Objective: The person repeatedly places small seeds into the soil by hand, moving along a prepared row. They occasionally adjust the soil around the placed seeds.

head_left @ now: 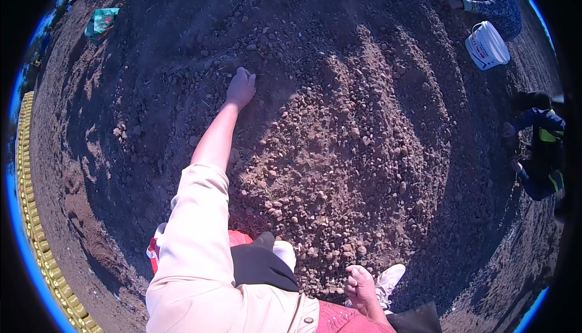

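My left hand (241, 88) reaches far forward at the end of a cream sleeve, its fingertips down at the shaded soil (273, 71). Whether anything is between those fingers cannot be made out. My right hand (360, 286) is low in the view, fingers curled, beside a white shoe (388, 283); its palm side is partly hidden, and I cannot tell if it holds something. Stony, lumpy ground (318, 165) in sunlight lies between the two hands. Under my left arm, a red and white bag or cloth (153, 255) shows in part.
A white plastic bucket (486, 45) stands at the upper right beside a crouching person (495, 10). Another person (541, 142) in dark clothing is at the right edge. A green bag (101, 21) lies at the upper left; a long row of yellow sacks (38, 237) lines the left rim.
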{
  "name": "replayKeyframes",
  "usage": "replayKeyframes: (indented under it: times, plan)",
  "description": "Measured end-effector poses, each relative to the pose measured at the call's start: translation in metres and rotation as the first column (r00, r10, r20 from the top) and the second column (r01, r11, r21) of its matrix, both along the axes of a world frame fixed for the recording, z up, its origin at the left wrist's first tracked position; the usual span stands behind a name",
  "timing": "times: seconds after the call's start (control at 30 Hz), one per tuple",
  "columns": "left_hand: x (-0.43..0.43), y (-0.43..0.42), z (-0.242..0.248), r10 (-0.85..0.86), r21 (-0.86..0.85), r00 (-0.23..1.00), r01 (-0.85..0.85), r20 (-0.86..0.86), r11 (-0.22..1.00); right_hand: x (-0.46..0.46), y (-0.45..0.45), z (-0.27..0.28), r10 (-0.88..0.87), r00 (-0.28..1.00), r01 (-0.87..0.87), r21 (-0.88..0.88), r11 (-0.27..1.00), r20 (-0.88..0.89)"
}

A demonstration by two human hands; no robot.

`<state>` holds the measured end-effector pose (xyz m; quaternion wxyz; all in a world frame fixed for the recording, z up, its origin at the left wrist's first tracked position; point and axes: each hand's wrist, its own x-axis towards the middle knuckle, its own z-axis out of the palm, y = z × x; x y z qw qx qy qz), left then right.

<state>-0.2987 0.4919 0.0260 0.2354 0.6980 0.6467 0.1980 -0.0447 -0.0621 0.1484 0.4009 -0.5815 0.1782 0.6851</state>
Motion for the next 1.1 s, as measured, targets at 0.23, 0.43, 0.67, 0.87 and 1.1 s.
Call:
replayKeyframes:
  times: [0.23,0.43,0.67,0.87,1.1]
  plan:
    - [-0.046,-0.026,0.021,0.411,-0.575,0.492,0.245,0.767,0.780,-0.004,-0.004,-0.006,0.021,1.000,-0.021,-0.006,1.000,-0.007]
    - [-0.005,-0.038,-0.004,-0.122,0.009,0.971,0.127,-0.205,0.992,-0.001,-0.005,-0.004,0.002,1.000,-0.003,-0.010,1.000,-0.019]
    - [0.003,-0.045,-0.003,-0.167,0.045,0.945,0.187,-0.282,0.981,-0.003,-0.007,-0.005,0.030,0.999,-0.030,0.009,0.999,-0.009]
    - [-0.049,-0.085,0.045,0.391,-0.619,0.580,0.261,0.714,0.741,-0.001,-0.009,-0.003,0.032,0.999,-0.033,0.051,0.998,0.013]
    - [-0.044,-0.151,0.048,-0.249,-0.254,0.967,0.228,-0.056,0.940,-0.001,-0.011,-0.012,0.061,0.998,-0.060,0.055,0.997,-0.031]
